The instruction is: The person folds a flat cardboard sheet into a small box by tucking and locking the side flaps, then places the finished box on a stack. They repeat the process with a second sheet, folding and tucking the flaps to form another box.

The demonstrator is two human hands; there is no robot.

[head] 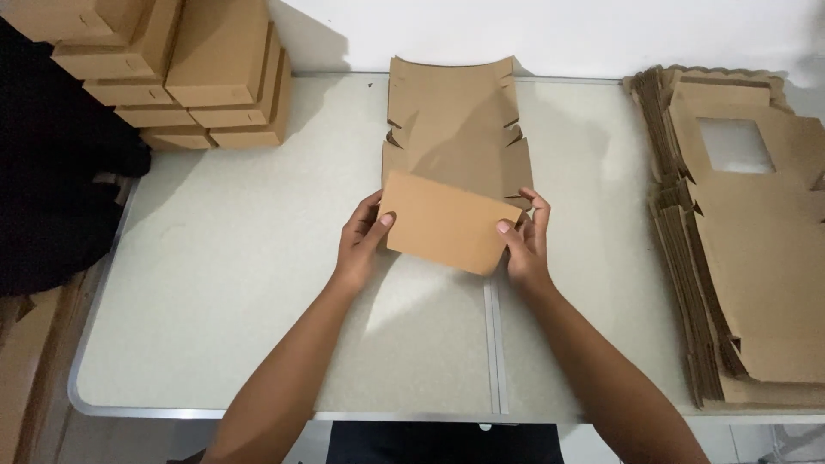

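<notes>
Pale grey speckled table (215,283), metal-edged, with a seam running toward the near edge.

Right side: tall stack of flat brown die-cut cardboard box blanks (739,258); the top one has a square window cut-out. Far left corner: pile of folded brown cardboard boxes (202,77), stacked several high.

Centre: one flat brown cardboard blank (455,129) with notched side tabs, lying lengthwise away from the person, far end curling up slightly. Its near panel (440,222) is folded up and tilted.

Left hand (361,241) pinches the panel's left edge, thumb on the face, fingers behind. Right hand (526,236) does the same on the right edge.

Judgement: light, thin board, stiff along panels, bends readily at the creases; best held by panel edges near a crease. Tabs likely tear or crumple.
</notes>
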